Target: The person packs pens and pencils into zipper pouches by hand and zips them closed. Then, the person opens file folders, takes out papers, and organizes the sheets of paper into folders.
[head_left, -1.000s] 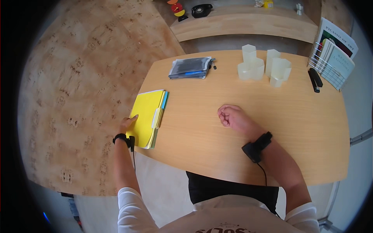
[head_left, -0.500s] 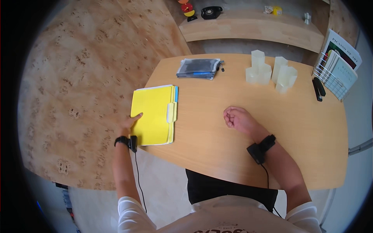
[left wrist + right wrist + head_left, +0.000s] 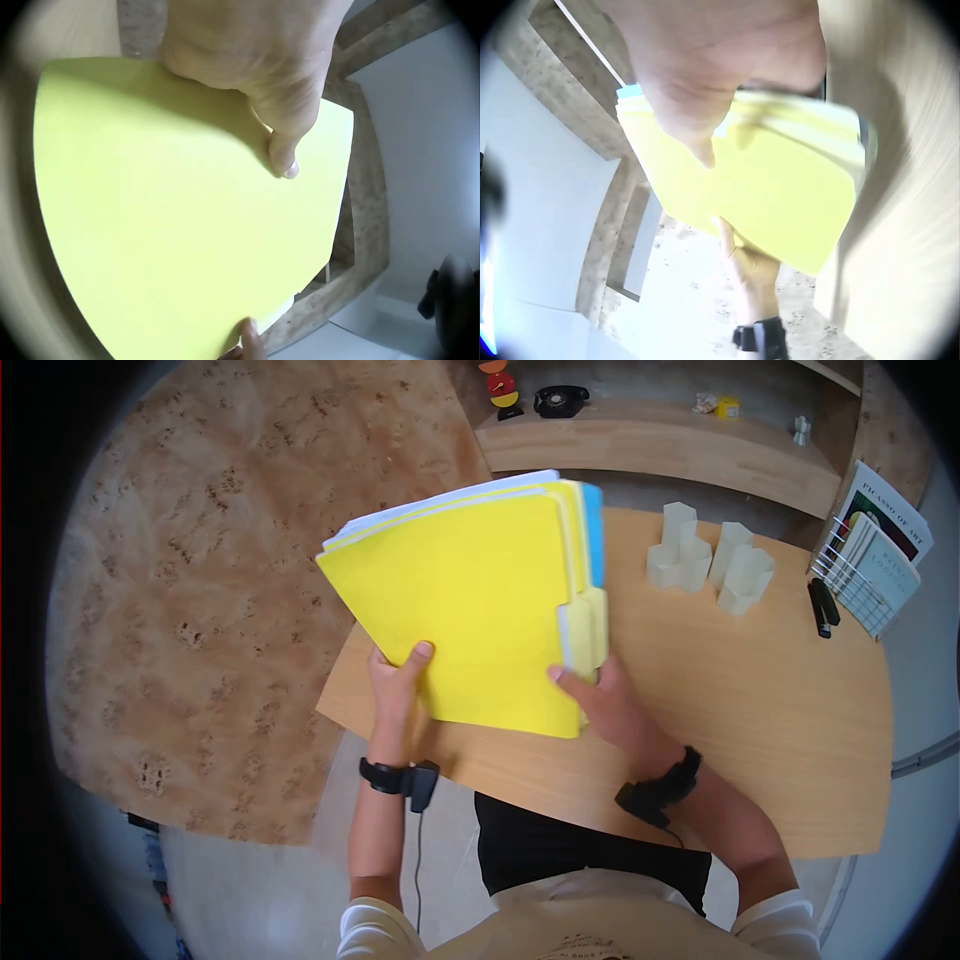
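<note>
A stack of file folders (image 3: 470, 610), yellow on top with white and blue edges showing beneath, is held up over the near left part of the table. My left hand (image 3: 393, 685) grips its left side, thumb (image 3: 283, 154) flat on the yellow cover and the other fingers hidden underneath. At the tabbed right edge, my right hand (image 3: 618, 705) pinches the stack, its thumb lying on the cover near the lower corner. Both hands also show on the folders in the right wrist view.
Translucent hexagonal holders (image 3: 680, 555) stand at the table's back right. Beyond them are a black stapler (image 3: 823, 610) and a wire rack (image 3: 850, 575) with books. A shelf (image 3: 660, 450) behind carries a black telephone (image 3: 561, 401). The folders hide the dark zip pouches.
The folders have come up off the table and to the right. The right hand, earlier curled and resting alone on the table, now holds their right edge.
</note>
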Action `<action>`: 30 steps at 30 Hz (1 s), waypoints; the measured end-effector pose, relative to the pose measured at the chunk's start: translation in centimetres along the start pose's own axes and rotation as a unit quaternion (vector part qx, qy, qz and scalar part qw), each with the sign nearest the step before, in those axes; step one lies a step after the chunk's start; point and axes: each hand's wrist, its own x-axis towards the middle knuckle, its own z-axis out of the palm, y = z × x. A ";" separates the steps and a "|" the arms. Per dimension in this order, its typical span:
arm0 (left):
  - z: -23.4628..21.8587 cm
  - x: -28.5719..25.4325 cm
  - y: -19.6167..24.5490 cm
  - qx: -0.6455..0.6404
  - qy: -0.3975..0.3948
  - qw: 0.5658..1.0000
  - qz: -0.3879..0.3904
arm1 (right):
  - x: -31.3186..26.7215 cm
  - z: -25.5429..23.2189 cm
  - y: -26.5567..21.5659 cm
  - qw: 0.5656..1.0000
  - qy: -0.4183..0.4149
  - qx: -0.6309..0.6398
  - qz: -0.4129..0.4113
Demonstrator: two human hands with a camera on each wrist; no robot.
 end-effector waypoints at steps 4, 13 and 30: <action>3.9 -1.3 -1.8 -0.037 -0.053 0.995 0.070 | -1.4 -3.5 -1.8 0.986 0.161 -0.036 0.013; 7.1 -4.5 -4.6 -0.079 -0.143 0.985 -0.047 | -6.5 -6.2 2.5 0.976 0.158 -0.129 0.071; 8.7 -10.5 -2.6 0.124 -0.146 0.973 -0.130 | -12.9 -2.4 -1.5 0.909 0.158 -0.341 0.181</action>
